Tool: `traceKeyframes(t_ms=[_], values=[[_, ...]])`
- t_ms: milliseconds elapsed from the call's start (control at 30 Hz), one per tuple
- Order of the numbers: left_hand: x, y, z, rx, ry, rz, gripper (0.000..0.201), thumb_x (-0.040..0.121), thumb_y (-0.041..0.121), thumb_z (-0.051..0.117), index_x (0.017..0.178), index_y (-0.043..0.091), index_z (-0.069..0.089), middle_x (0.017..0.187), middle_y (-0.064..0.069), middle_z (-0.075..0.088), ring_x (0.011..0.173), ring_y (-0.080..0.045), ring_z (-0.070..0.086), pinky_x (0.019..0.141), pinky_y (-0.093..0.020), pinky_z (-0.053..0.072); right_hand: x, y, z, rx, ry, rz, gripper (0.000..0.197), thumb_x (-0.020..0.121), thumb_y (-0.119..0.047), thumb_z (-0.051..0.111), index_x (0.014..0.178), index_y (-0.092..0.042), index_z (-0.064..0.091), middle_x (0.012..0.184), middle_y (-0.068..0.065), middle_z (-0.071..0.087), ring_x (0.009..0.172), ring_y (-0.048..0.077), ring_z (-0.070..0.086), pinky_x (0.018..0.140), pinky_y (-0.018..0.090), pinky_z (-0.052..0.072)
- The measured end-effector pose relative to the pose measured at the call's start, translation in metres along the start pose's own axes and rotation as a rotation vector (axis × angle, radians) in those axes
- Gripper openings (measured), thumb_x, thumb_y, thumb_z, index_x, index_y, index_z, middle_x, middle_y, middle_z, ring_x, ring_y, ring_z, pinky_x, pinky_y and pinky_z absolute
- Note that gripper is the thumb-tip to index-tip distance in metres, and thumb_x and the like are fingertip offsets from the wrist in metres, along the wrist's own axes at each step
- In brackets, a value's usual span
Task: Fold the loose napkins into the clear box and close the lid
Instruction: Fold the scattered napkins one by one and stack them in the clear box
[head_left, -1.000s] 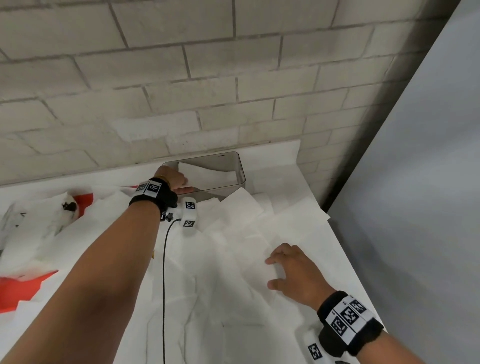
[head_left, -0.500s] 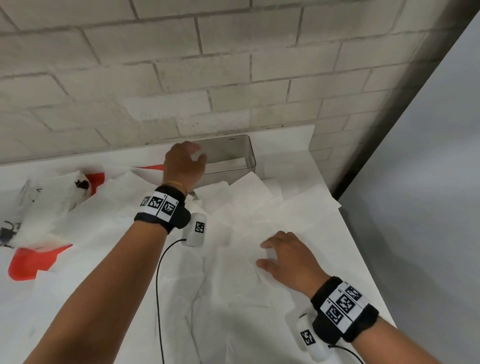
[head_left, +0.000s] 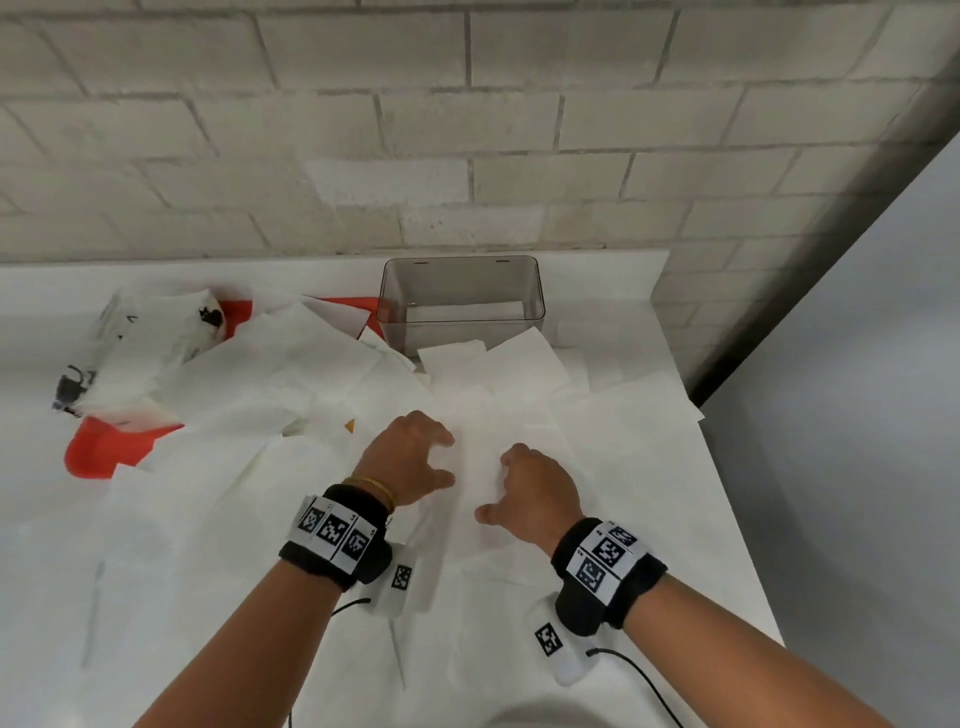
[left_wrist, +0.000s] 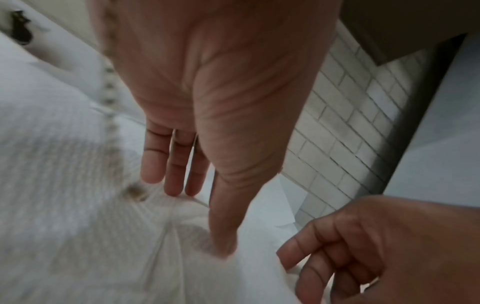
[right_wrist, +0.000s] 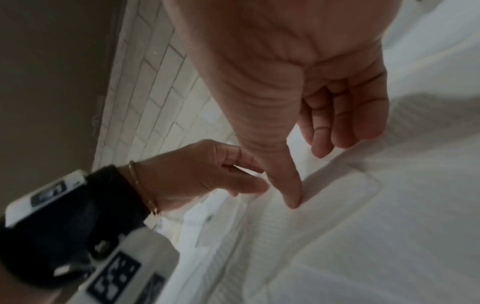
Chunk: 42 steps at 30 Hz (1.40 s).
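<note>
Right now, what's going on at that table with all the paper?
A person is working on a white napkin in the loose pile. Both hands are on it: the left hand and the right hand, fingers relaxed, neither gripping it. The clear box stands open by the brick wall, with white napkins inside. No lid is in view.

**Both hands down low, side by side**

Both forearms reach forward, bare, each with a black band (head_left: 340, 540) at the wrist. The left hand (head_left: 410, 457) is palm-down, fingers pretty much straight and loose, thumb (left_wrist: 223, 226) poking downward with its tip pressed to the surface. The right hand (head_left: 537, 496) sits just beside it, fingers a bit curled, thumb (right_wrist: 288, 185) also pointing down and touching. The two hands are close but apart. Neither one's gripping anything as far as I can see.
</note>
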<state>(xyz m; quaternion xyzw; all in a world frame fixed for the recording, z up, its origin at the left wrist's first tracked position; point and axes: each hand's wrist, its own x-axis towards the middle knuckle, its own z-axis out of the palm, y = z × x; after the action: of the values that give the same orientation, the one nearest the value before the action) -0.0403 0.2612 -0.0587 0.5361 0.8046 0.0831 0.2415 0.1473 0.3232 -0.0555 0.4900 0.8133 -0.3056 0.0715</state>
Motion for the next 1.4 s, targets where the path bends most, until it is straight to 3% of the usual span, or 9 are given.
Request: traceKeyframes(t_ms=[133, 200, 333, 433, 667, 967, 1133, 1233, 1400], values=[[0.005, -0.003, 0.007, -0.086, 0.264, -0.218, 0.041, 0.092, 0.044, 0.073, 0.121, 0.016, 0.068, 0.127, -0.009, 0.059, 0.116, -0.027, 0.061, 0.1, -0.037, 0.051, 0.008, -0.006, 0.0, 0.0, -0.006, 0.052, 0.083, 0.067, -0.054, 0.09, 0.128, -0.009, 0.055, 0.125, 0.006, 0.059, 0.119, 0.026, 0.058, 0.093, 0.035, 0.052], [0.007, 0.0, 0.011, -0.009, 0.36, -0.34, 0.056, 0.09, 0.053, 0.071, 0.127, 0.012, 0.062, 0.126, -0.015, 0.058, 0.117, -0.034, 0.057, 0.1, -0.041, 0.05, 0.013, -0.006, 0.0, 0.013, -0.011, 0.065, 0.071, 0.063, -0.06, 0.089, 0.106, -0.012, 0.059, 0.11, 0.006, 0.063, 0.106, 0.026, 0.062, 0.076, 0.031, 0.049], [0.01, 0.016, 0.015, 0.093, 0.429, -0.475, 0.079, 0.075, 0.064, 0.079, 0.129, 0.013, 0.053, 0.121, -0.014, 0.053, 0.109, -0.033, 0.055, 0.096, -0.039, 0.046, 0.015, -0.006, -0.004, 0.074, -0.032, 0.058, 0.062, 0.062, -0.056, 0.09, 0.066, -0.023, 0.037, 0.073, -0.005, 0.048, 0.071, 0.018, 0.049, 0.05, 0.024, 0.028], [0.013, 0.015, 0.01, 0.158, 0.442, -0.571, 0.09, 0.069, 0.07, 0.078, 0.129, 0.011, 0.047, 0.126, -0.016, 0.049, 0.112, -0.033, 0.051, 0.095, -0.039, 0.043, 0.009, -0.007, -0.007, 0.136, -0.033, 0.024, 0.05, 0.074, -0.041, 0.088, 0.068, -0.021, 0.044, 0.066, -0.008, 0.047, 0.059, 0.011, 0.045, 0.052, 0.024, 0.033], [0.017, -0.014, -0.005, 0.035, 0.472, -0.649, 0.087, 0.081, 0.056, 0.078, 0.14, 0.004, 0.041, 0.131, -0.02, 0.056, 0.123, -0.038, 0.054, 0.104, -0.045, 0.041, 0.009, 0.005, -0.007, 0.397, -0.008, -0.066, 0.026, 0.084, -0.031, 0.084, 0.083, -0.019, 0.061, 0.076, -0.011, 0.055, 0.071, 0.007, 0.053, 0.063, 0.016, 0.041], [0.024, -0.018, -0.025, -0.519, 0.571, -0.662, 0.062, 0.09, 0.017, 0.071, 0.143, 0.014, 0.041, 0.122, -0.014, 0.069, 0.119, -0.037, 0.063, 0.108, -0.042, 0.04, 0.007, 0.016, -0.023, 0.433, -0.004, -0.076, 0.04, 0.084, -0.031, 0.083, 0.072, -0.017, 0.048, 0.072, -0.007, 0.042, 0.064, 0.009, 0.039, 0.059, 0.02, 0.033], [0.012, -0.013, -0.044, -1.083, 0.674, -0.577, 0.074, 0.082, 0.019, 0.086, 0.145, 0.016, 0.046, 0.088, 0.002, 0.065, 0.103, -0.025, 0.066, 0.095, -0.029, 0.049, -0.007, 0.023, -0.049, 0.722, -0.145, -0.117, 0.011, 0.09, -0.027, 0.08, 0.097, -0.022, 0.075, 0.083, -0.002, 0.073, 0.077, 0.007, 0.067, 0.07, 0.014, 0.049], [-0.003, -0.017, -0.058, -1.411, 0.661, -0.484, 0.079, 0.075, 0.018, 0.092, 0.143, 0.021, 0.051, 0.097, -0.003, 0.074, 0.098, -0.022, 0.072, 0.094, -0.04, 0.057, -0.013, 0.031, -0.067, 0.873, -0.165, -0.116, 0.006, 0.094, -0.025, 0.076, 0.095, -0.019, 0.076, 0.08, -0.01, 0.072, 0.076, 0.002, 0.068, 0.068, 0.009, 0.047], [-0.027, -0.025, -0.067, -1.461, 0.552, -0.311, 0.062, 0.083, 0.016, 0.085, 0.139, 0.009, 0.059, 0.111, -0.013, 0.078, 0.105, -0.027, 0.075, 0.094, -0.045, 0.059, -0.016, 0.038, -0.088, 1.002, -0.07, -0.12, 0.015, 0.096, -0.021, 0.073, 0.099, -0.006, 0.074, 0.097, 0.009, 0.075, 0.09, 0.019, 0.068, 0.079, 0.025, 0.05]])
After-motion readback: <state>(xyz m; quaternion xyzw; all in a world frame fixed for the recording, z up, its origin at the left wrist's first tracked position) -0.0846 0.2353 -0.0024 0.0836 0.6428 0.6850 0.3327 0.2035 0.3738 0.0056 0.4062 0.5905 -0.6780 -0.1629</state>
